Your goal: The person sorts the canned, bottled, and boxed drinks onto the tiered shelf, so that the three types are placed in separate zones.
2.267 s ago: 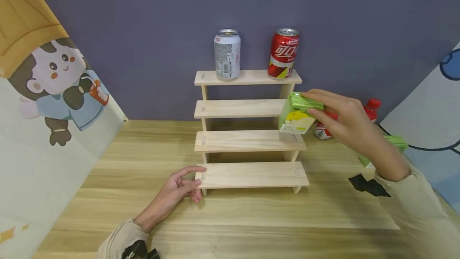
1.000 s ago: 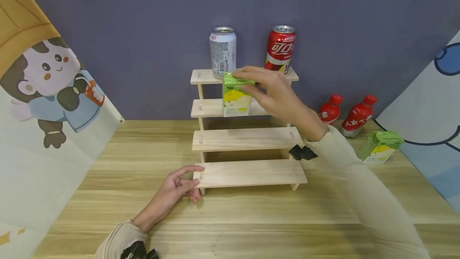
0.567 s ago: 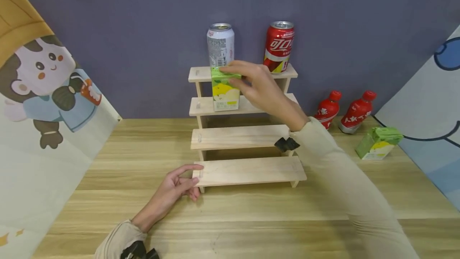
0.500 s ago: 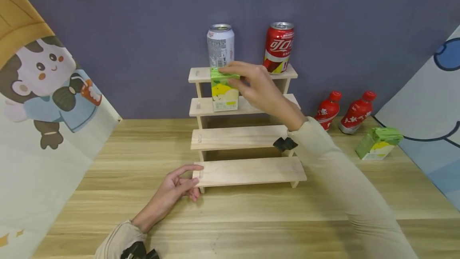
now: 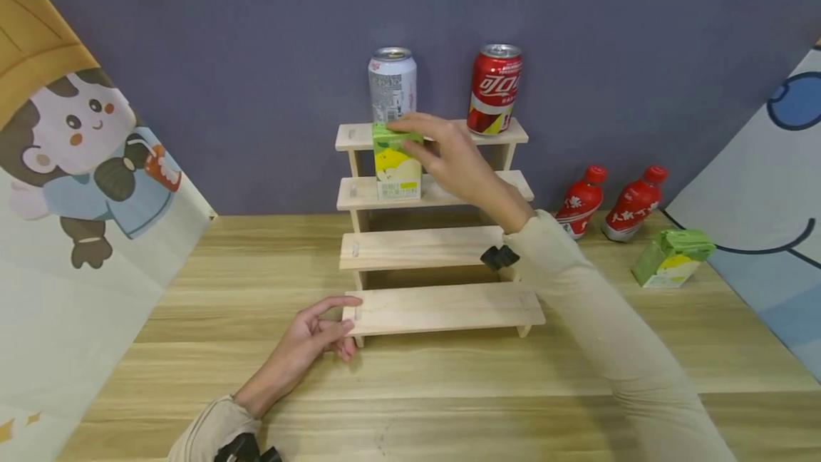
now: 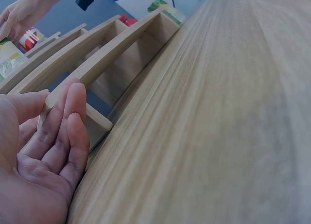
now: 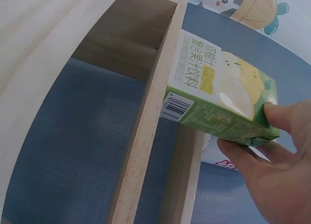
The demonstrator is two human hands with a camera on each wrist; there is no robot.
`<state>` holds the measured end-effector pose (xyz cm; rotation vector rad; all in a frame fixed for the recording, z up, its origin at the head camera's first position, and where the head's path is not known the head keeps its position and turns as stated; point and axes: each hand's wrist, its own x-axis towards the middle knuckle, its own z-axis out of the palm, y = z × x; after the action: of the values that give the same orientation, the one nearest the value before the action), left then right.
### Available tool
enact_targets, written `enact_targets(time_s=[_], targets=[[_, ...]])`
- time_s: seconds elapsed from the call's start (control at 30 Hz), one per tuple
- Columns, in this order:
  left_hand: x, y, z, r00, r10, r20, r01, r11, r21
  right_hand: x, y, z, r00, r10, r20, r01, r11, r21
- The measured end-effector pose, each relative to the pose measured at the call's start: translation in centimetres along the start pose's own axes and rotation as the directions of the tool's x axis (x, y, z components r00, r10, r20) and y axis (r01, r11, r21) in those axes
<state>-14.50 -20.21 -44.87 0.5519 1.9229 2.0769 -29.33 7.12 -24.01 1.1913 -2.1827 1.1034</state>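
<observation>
A green juice carton point(image 5: 398, 171) with a yellow fruit picture stands upright at the left part of the second step from the top of a wooden stepped shelf point(image 5: 442, 309). My right hand point(image 5: 452, 159) pinches it by the upper end, thumb on the front; the right wrist view shows the carton's base point(image 7: 170, 100) at the step's edge. Behind it, on the top step, is a white can point(image 5: 393, 84), its lower part hidden. A red cola can point(image 5: 495, 90) stands at the right of that step. My left hand point(image 5: 314, 334) pinches the left end of the lowest step.
Two red bottles point(image 5: 580, 202) stand on the wooden table point(image 5: 449, 405) right of the shelf. Nearer stands another green juice carton point(image 5: 673, 258). A dark wall point(image 5: 288, 77) rises behind the shelf, with printed panels on both sides.
My right hand has carried the juice carton leftward from the shelf's right side and set it on the second step from the top. The left hand has kept its hold on the lowest step.
</observation>
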Motion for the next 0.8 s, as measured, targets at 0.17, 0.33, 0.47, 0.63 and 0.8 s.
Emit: enact_targets(time_s=[0.17, 0.33, 0.47, 0.63, 0.8], targets=[[0.0, -0.1, 0.0, 1.000, -0.003, -0.001, 0.003, 1.000, -0.006, -0.1, 0.0, 0.0, 0.999, 0.033, 0.005, -0.033, 0.999, 0.025], [0.0, -0.1, 0.0, 1.000, 0.001, 0.004, -0.001, 1.000, -0.004, -0.3, -0.1, -0.1, 0.995, 0.095, 0.008, -0.096, 0.993, 0.064], [0.0, -0.1, 0.1, 1.000, 0.007, 0.003, -0.007, 1.000, 0.001, -0.5, -0.3, 0.0, 0.991, 0.130, -0.003, -0.130, 0.989, 0.068], [0.1, -0.1, 0.1, 1.000, 0.000, 0.008, 0.000, 1.000, 0.000, -1.1, -0.5, 0.3, 0.985, 0.167, -0.051, -0.166, 0.985, 0.038], [-0.1, -0.1, 0.1, 1.000, -0.009, 0.000, 0.009, 1.000, 0.009, -1.4, -0.7, 0.4, 0.982, 0.168, -0.086, -0.164, 0.985, 0.043]])
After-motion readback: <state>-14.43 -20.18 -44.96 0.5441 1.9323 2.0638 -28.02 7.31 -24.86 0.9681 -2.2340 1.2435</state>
